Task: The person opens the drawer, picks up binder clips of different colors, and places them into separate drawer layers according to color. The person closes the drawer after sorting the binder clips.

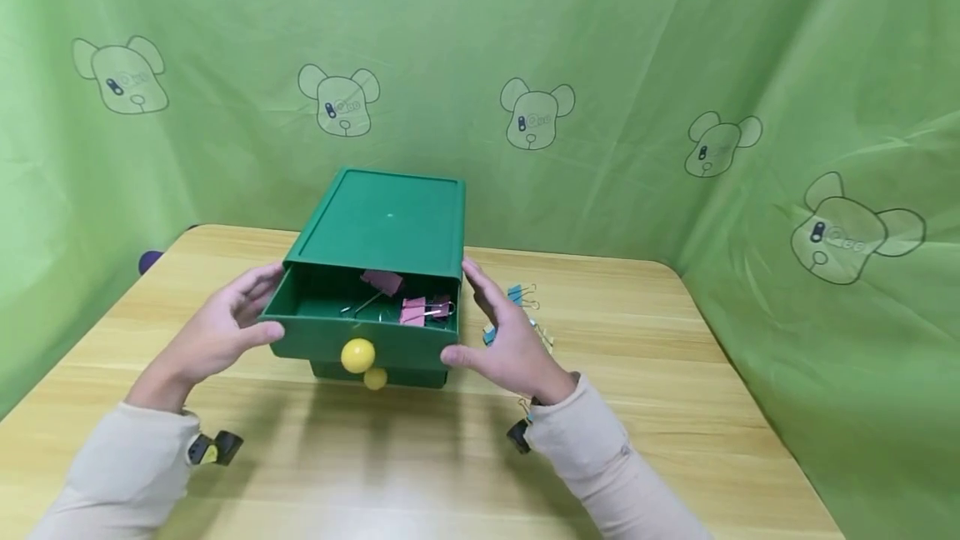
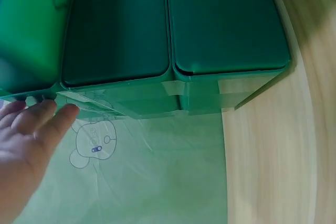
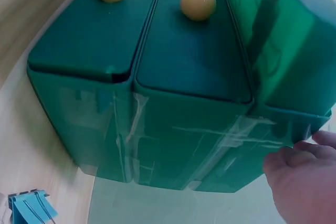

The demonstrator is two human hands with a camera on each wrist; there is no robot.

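Note:
A green drawer cabinet point(image 1: 382, 223) stands on the table with its top drawer point(image 1: 315, 340) pulled out. Several pink binder clips point(image 1: 412, 312) lie in that drawer, and a yellow knob point(image 1: 357, 355) is on its front. My left hand point(image 1: 217, 330) is at the cabinet's left side, fingers extended against or close to the side wall, thumb by the drawer's front corner. On the opposite side, my right hand point(image 1: 513, 350) has its fingers along the wall and its thumb at the drawer's right front corner. Both wrist views show the lower two drawers closed.
Right of the cabinet lie blue binder clips point(image 1: 515, 295) and a yellowish clip point(image 1: 547, 340). Another blue clip point(image 3: 32, 207) shows in the right wrist view. The wooden table point(image 1: 637, 382) is backed by a green curtain point(image 1: 450, 40) printed with bear faces.

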